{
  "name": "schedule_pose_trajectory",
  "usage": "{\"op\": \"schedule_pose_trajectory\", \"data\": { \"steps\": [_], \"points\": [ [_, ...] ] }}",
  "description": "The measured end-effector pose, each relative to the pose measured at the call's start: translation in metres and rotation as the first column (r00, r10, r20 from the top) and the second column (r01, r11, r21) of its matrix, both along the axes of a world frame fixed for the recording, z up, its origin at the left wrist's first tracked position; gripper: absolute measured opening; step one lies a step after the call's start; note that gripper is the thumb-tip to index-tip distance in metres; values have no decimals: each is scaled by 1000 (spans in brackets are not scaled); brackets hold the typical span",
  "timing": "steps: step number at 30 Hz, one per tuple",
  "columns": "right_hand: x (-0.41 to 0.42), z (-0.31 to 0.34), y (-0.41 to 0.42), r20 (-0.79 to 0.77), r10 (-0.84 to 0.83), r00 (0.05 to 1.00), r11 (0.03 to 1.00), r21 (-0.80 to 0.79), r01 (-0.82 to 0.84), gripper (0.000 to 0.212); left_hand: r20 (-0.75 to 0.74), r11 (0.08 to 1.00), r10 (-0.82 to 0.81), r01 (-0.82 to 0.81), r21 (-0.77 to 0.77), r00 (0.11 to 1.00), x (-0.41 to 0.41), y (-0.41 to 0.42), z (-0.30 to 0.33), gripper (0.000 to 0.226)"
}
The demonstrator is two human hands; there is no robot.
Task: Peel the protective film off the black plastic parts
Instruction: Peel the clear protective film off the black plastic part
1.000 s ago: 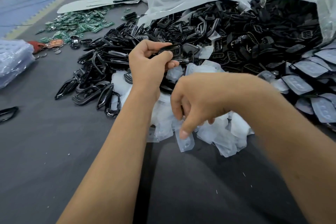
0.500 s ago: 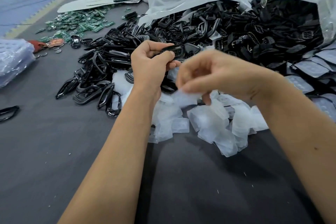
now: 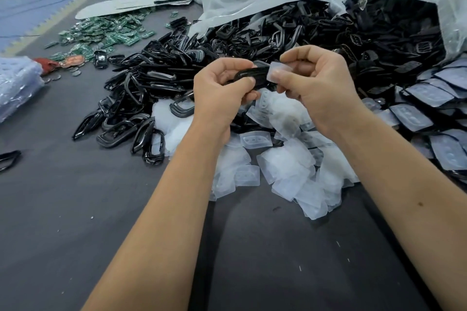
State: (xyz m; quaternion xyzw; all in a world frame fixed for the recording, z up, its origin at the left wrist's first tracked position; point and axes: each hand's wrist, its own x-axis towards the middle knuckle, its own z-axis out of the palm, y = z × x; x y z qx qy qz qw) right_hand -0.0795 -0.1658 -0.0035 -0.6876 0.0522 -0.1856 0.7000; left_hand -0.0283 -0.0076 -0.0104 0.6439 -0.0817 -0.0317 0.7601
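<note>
left hand still gripping the glossy black plastic part mid-frame, right hand now up from the heap of peeled clear films, pinching a fresh translucent film tab at the part's end

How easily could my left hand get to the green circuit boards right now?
Probably not easily. The left hand grips a black part, so it is busy, and the circuit boards lie far off to the left, beyond the heap of black frames.

You are looking at a dark desk carrying black plastic parts, peeled films and green boards far left.
</note>
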Motion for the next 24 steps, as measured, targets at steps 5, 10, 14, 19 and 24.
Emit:
{"op": "schedule_pose_trajectory", "data": {
  "steps": [5,10,14,19,24],
  "points": [
    [1,0,1,29,-50,998,998,-38,51,6,-3,1000,13,-13,-11,1000,-2,-6,-2,23],
    [1,0,0,59,-47,997,994,-94,52,15,-30,999,4,-5,-46,1000,-2,-9,-2,20],
    [0,-1,3,86,-96,992,985,-134,107,14,-72,989,-46,36,-140,996,-2,-9,1,22],
    [2,-1,7,113,-119,986,974,-180,139,17,-64,978,-111,98,-184,992,-4,-10,1,30],
    [3,-3,7,126,-160,979,956,-228,185,12,-48,977,-119,109,-181,992,-3,-11,0,30]
  ]
}}
